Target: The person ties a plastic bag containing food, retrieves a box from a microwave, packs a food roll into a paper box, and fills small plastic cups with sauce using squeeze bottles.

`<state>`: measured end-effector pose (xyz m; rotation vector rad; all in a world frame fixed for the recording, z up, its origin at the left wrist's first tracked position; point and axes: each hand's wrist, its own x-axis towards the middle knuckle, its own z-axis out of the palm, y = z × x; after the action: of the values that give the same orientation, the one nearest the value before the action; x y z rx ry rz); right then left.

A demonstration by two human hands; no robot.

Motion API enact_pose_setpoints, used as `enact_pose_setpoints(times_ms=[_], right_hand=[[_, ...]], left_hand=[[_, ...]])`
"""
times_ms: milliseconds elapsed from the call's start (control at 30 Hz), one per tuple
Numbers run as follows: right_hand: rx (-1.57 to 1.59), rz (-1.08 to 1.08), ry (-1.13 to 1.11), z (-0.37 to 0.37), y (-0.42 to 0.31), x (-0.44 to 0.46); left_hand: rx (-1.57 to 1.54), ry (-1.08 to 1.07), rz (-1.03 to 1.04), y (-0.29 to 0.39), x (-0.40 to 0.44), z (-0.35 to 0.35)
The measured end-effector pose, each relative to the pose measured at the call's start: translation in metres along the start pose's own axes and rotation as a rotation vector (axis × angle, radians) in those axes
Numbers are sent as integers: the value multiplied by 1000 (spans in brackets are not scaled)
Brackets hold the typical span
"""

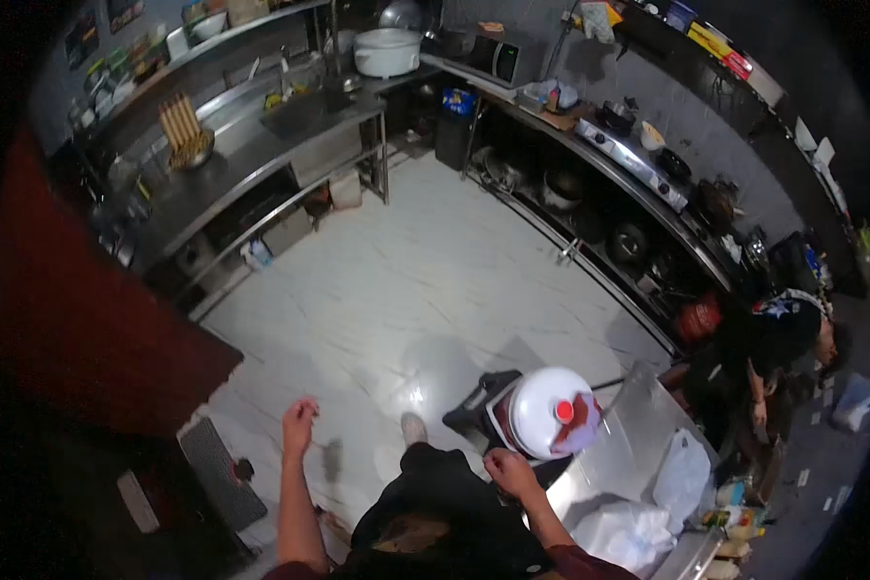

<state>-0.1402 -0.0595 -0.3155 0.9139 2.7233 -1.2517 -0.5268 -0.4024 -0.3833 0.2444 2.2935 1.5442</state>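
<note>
My left hand (pixel 301 423) hangs over the pale marbled floor, its fingers loosely curled and too small to make out clearly. On the other side of my dark clothing, my right hand (pixel 508 471) is closed beside a large white round container (pixel 541 414) with a red cap. Whether anything is inside those fingers is hidden. A purplish cloth or bag (pixel 580 430) lies over the container's right side. Under and left of the container is a black object (pixel 476 401).
A metal counter (pixel 232 164) runs along the left, and a stove (pixel 633 162) stands on the right counter. A person (pixel 788 329) bends at the right. White plastic bags (pixel 628 534) lie on a metal surface (pixel 638 411). A dark red panel (pixel 97 309) is at left.
</note>
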Motion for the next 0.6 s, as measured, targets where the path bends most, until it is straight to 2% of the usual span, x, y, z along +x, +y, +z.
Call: enact_pose_setpoints(times_ms=[67, 100, 133, 167, 200, 267, 300, 400, 500, 600], right_hand=[[-21, -57, -50, -11, -26, 71], [3, -115, -37, -18, -40, 113], [29, -166, -31, -23, -57, 151], [53, -189, -68, -31, -71, 191], [26, -214, -108, -39, -85, 230], [-56, -254, -153, -44, -100, 301], [-106, -269, -159, -46, -105, 334], [-173, -224, -233, -42, -116, 430], [-110, -117, -284, -19, -87, 505], [19, 8, -287, 46, 30, 562]], left_hand=[[201, -22, 11, -50, 18, 5], [183, -122, -54, -82, 20, 2], [201, -141, -335, -91, 7, -3], [232, -212, -196, -98, -5, -10], [160, -178, -142, -103, -29, -16], [216, -211, -580, -87, -34, -22], [209, -209, -699, -81, -24, -23], [192, -208, -821, -60, 49, -27], [187, -201, -850, -45, 147, -26], [228, -215, -785, -17, 267, -33]])
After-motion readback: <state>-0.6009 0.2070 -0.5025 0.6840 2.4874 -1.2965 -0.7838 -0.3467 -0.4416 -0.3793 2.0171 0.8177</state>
